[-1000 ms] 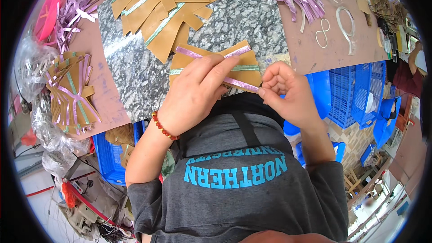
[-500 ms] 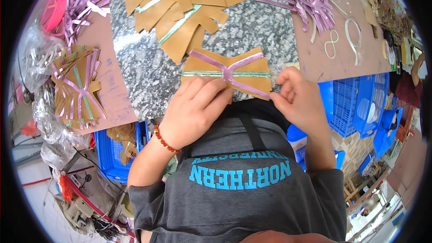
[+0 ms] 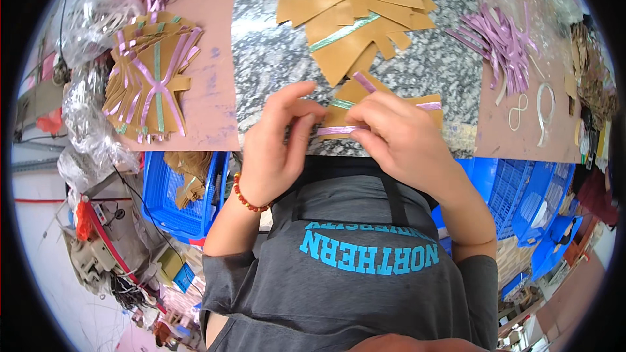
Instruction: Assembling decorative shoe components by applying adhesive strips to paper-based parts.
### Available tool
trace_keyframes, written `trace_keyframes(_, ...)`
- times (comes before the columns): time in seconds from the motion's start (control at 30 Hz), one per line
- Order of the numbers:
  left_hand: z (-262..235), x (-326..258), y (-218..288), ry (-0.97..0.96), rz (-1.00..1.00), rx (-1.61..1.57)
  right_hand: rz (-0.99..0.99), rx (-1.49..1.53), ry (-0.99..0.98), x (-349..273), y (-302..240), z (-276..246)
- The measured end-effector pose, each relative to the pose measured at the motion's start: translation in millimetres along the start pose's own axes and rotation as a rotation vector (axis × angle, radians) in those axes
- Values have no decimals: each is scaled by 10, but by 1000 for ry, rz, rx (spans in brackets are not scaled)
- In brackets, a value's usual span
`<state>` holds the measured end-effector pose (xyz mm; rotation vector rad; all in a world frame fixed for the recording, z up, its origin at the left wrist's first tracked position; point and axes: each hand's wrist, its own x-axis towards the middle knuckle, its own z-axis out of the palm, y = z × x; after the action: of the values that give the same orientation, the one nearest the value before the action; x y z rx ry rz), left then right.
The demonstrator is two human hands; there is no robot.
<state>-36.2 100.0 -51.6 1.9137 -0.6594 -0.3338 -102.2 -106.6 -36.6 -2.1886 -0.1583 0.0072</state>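
Note:
At the table's near edge lies a tan leather-like piece [image 3: 336, 117] with a green braided stripe and crossing purple strips. Over its middle, my right hand [image 3: 404, 132] covers the crossing; its thumb and fingers are closed on the lower purple strip [image 3: 336, 130]. My left hand [image 3: 280, 137], with a red bead bracelet at the wrist, is beside the piece's left edge. Its fingers are curled with a gap between index finger and thumb, and nothing shows in them. Beyond the hands is an overlapping pile of tan pieces [image 3: 355, 10] with green stripes, without purple strips.
A fanned stack of tan pieces with purple strips [image 3: 153, 81] lies at left on the brown board. Loose purple strips [image 3: 502, 45] and white cords [image 3: 546, 114] lie at right. Blue baskets [image 3: 176, 205] stand below the table on both sides. Clear plastic bags [image 3: 98, 19] bunch at far left.
My right hand has moved from the piece's lower right corner to its middle. My left hand has come off the piece to its left edge. The whole view has shifted.

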Motion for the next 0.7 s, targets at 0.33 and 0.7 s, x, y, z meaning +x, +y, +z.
trace_keyframes(0.33,-27,182,1,-261,96,129,-129,-101,-191,69,55,-73)
trace_keyframes(0.7,-172,170,98,-315,-304,-321,37,241,-74,10,221,-113)
